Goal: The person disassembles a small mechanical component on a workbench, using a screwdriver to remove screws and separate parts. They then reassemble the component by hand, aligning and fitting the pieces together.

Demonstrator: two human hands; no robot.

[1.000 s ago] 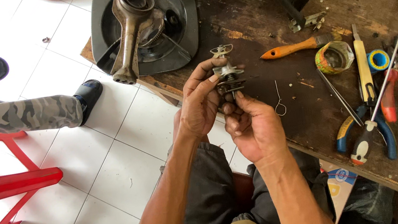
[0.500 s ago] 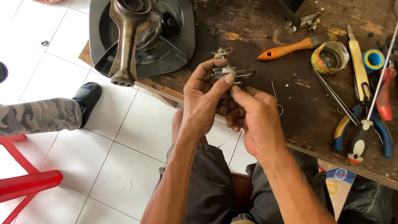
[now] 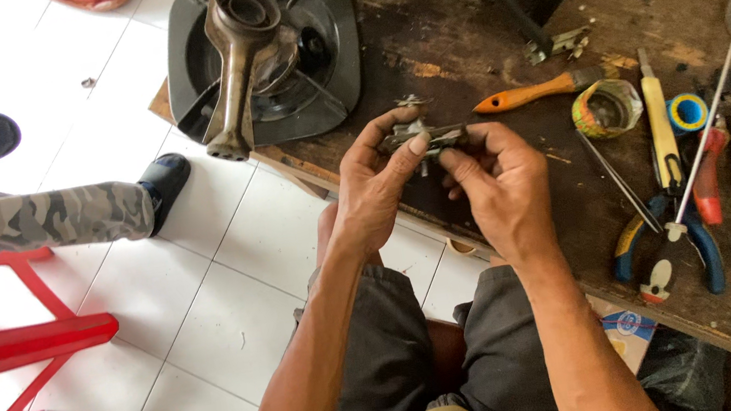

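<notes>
Nearest the camera are the person's knees in dark grey shorts (image 3: 403, 359), with both bare forearms rising from them toward the workbench edge. The left hand (image 3: 373, 191) and the right hand (image 3: 498, 185) meet just above that edge, and together they pinch a small grey metal part (image 3: 423, 140) that lies crosswise between them: the left thumb and fingertips close on its left end, the right fingertips close on its right end, so both hands are gripping it. Fine detail of the part is too small to make out. Under the hands lies the dark, stained wooden bench (image 3: 495, 50), set over a white tiled floor (image 3: 175, 322). To the right on the bench, near the front, lie pliers (image 3: 667, 238) with blue and yellow grips, and a long thin rod (image 3: 701, 141) lies over them. Beyond those are a yellow-handled tool (image 3: 660, 118), a blue tape roll (image 3: 687, 112) and a worn roll (image 3: 606, 107) just beside each other. An orange-handled brush (image 3: 527, 94) lies past the hands, well apart from them. At the left far end of the bench sits a black round burner base (image 3: 322, 43) with a rusty cast pipe (image 3: 235, 63) resting across it. On the floor to the left stands a red stool (image 3: 1, 338), and beyond it another person's camouflage trouser leg (image 3: 24, 222) and black shoes (image 3: 162, 179).
</notes>
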